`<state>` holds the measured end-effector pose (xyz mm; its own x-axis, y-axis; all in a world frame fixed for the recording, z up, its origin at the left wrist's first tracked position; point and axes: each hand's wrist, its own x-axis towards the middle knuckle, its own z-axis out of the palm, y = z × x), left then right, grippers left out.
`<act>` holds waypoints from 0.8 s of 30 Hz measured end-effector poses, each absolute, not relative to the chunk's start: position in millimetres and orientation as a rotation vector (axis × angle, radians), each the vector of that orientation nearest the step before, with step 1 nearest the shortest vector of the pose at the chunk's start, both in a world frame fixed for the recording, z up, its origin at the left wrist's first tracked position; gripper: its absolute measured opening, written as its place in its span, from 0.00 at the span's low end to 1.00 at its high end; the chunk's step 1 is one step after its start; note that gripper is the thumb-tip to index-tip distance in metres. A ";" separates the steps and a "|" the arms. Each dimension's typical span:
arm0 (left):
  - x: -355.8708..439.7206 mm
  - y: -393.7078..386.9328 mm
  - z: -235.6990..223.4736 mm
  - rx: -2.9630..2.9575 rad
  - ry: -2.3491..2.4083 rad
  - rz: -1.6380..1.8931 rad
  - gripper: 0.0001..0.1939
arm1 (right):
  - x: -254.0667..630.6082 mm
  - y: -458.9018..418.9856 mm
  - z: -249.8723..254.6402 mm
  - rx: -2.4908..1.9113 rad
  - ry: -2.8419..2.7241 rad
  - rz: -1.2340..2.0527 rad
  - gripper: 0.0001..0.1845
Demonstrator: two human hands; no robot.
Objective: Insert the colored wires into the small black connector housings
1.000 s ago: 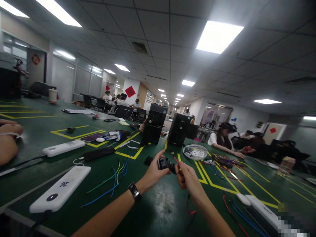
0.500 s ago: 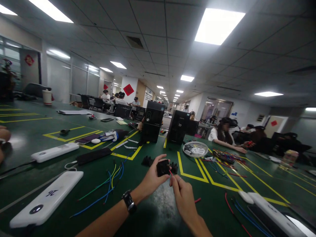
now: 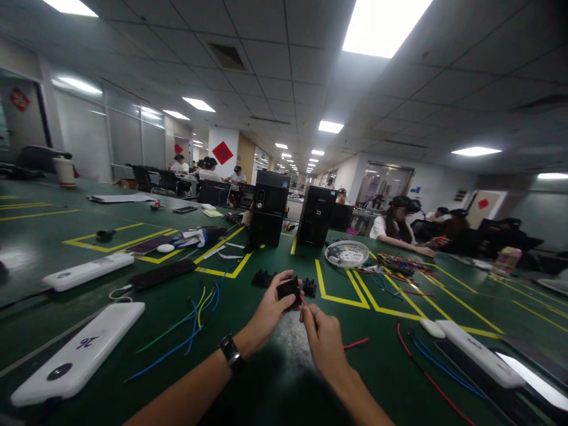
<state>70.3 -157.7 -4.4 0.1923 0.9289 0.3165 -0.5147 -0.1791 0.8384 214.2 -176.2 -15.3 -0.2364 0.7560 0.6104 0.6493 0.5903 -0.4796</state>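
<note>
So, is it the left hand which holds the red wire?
No, the right hand pinches the red wire, while the left hand holds the black part.

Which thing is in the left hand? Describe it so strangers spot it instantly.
From the two black towers on the green table, come nearer to the left hand, watch on its wrist. There sits the black block: unlike the black parts lying beyond, it is gripped, with a red wire at it.
</note>
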 end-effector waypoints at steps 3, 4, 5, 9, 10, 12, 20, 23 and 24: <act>69.9 -159.2 -3.6 1.087 0.494 1.389 0.28 | 213.4 -176.8 -17.1 -1.119 -1.971 0.142 0.20; 69.7 -159.6 -3.6 1.083 0.495 1.390 0.28 | 213.2 -176.7 -17.6 -1.120 -1.974 0.137 0.20; 69.4 -159.7 -3.9 1.080 0.496 1.389 0.29 | 213.0 -176.5 -18.1 -1.120 -1.979 0.134 0.20; 68.7 -158.5 -5.9 1.124 0.516 1.385 0.29 | 213.0 -174.7 -19.6 -1.132 -1.999 0.126 0.20; 68.5 -157.9 -6.2 1.166 0.534 1.391 0.28 | 213.0 -174.3 -20.0 -1.137 -2.004 0.125 0.20; 68.3 -156.9 -6.3 1.281 0.594 1.420 0.25 | 212.8 -174.0 -20.9 -1.147 -2.013 0.130 0.20; 67.4 -159.1 -6.6 1.503 0.828 1.481 0.14 | 209.0 -178.8 -20.7 -1.193 -2.042 0.210 0.19; 66.3 -159.6 -8.3 1.571 0.877 1.495 0.12 | 207.9 -182.7 -19.9 -1.167 -2.055 0.247 0.18; 65.8 -159.8 -8.5 1.617 0.910 1.521 0.11 | 207.4 -184.0 -19.5 -1.161 -2.056 0.258 0.18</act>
